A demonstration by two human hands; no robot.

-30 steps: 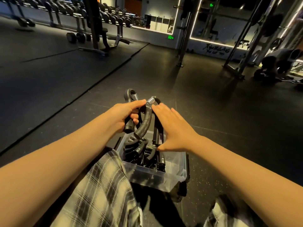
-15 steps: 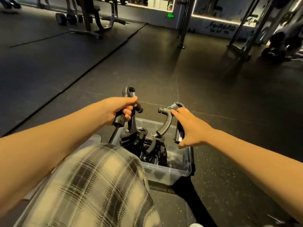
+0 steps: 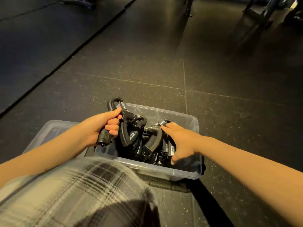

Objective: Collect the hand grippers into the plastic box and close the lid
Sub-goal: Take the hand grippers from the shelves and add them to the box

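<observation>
A clear plastic box point(image 3: 183, 174) stands on the dark gym floor in front of my knee, holding several black hand grippers point(image 3: 139, 145) with steel springs. My left hand point(image 3: 105, 126) grips one handle of a black hand gripper point(image 3: 114, 105) whose looped top and spring rise over the box's far left rim. My right hand point(image 3: 182, 140) reaches into the right side of the box, fingers extended and pressing on another hand gripper point(image 3: 154, 141) that leans among the pile. The clear lid point(image 3: 49, 130) lies flat on the floor left of the box, partly under my left arm.
My knee in checked grey fabric point(image 3: 73, 194) fills the lower left. Dark rubber floor tiles stretch ahead, with a raised mat edge point(image 3: 68, 58) running diagonally at the left. Feet of gym racks point(image 3: 262, 12) stand at the far top right.
The view has tilted down toward the box. Both hands have lowered their hand grippers from above the box down into it; the right hand's gripper now leans among the pile.
</observation>
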